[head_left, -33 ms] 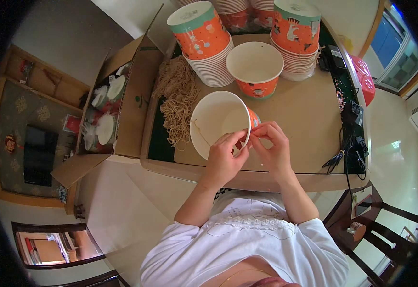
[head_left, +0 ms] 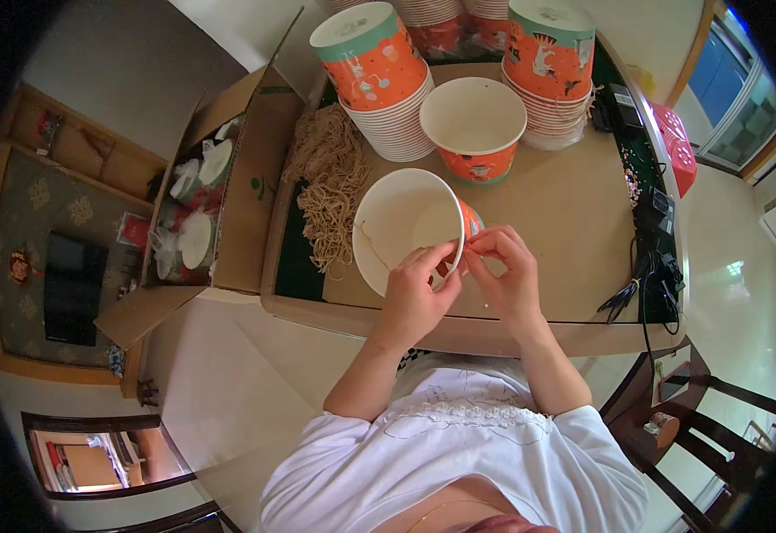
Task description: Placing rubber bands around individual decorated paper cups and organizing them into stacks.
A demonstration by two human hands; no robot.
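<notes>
- Tan tabletop (head_left: 575, 222) in a tiled room, seen from straight above, with a dark chair (head_left: 717, 435) at about 4 o'clock from the person.
- Main thing is the paper bowl (head_left: 401, 226), white inside and orange outside. It's tipped on its side near the table's front edge, mouth facing the person, and it looks empty apart from one thin strand against the inner wall.
- Left hand (head_left: 415, 298) comes up from 6 o'clock and nips the bowl's near rim, thumb and forefinger closed on the edge, other fingers curled.
- Right hand (head_left: 508, 275) is just at 3 o'clock of it, fingertips drawn together on the same bit of rim. Both hands meet there, nearly touching. Whether something small sits between the fingers is too tiny to tell.
- Doing this bit well, by the look of it: keep the grip light so the thin rim doesn't crease, and steady the bowl with one hand while the other works.
- At 9 o'clock of the bowl lies a pile of tan string-like fibre (head_left: 330, 191).
- At 12 o'clock stands a second open bowl (head_left: 475, 124), upright, between a left stack of bowls (head_left: 379, 75) and a right stack of bowls (head_left: 552, 67).
- Further out at 9 o'clock, an open cardboard box (head_left: 228, 191) holds white lids or packets.
- Black cables (head_left: 646, 275) hang off the table edge at 3 o'clock.
</notes>
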